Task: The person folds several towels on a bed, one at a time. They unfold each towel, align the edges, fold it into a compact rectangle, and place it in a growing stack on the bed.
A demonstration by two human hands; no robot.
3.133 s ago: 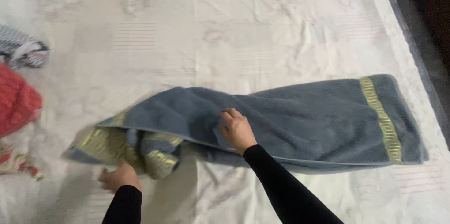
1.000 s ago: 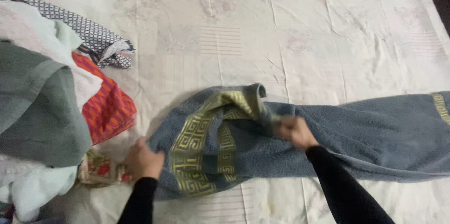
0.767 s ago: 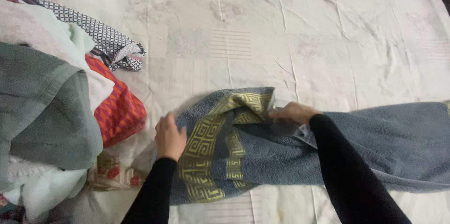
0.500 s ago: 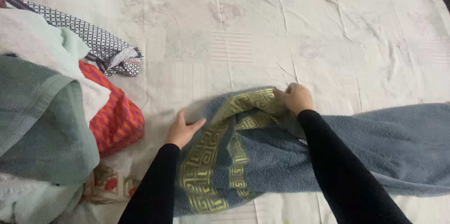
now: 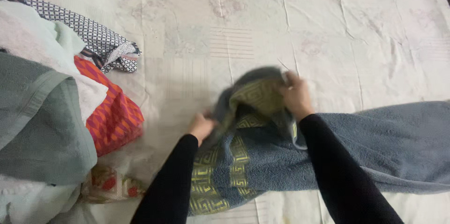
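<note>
A long blue-grey towel (image 5: 375, 144) with gold patterned bands lies across a pale bedsheet (image 5: 234, 27), stretching off to the right. My right hand (image 5: 295, 95) grips the towel's upper left corner and holds it lifted off the sheet. My left hand (image 5: 201, 126) grips the towel's left edge just below that raised part. Both hands are blurred by motion. A gold band (image 5: 206, 191) shows on the towel's lower left end. Both my arms wear black sleeves.
A heap of laundry fills the left side: a green-grey towel (image 5: 37, 125), a pale mint cloth (image 5: 28, 31), an orange-red patterned cloth (image 5: 112, 116), a black-and-white checked cloth (image 5: 93, 36) and a floral cloth (image 5: 108, 184).
My right hand has lifted the towel's gold-banded corner up off the sheet. My left hand moved right and closed on the towel's left edge, where it was open before.
</note>
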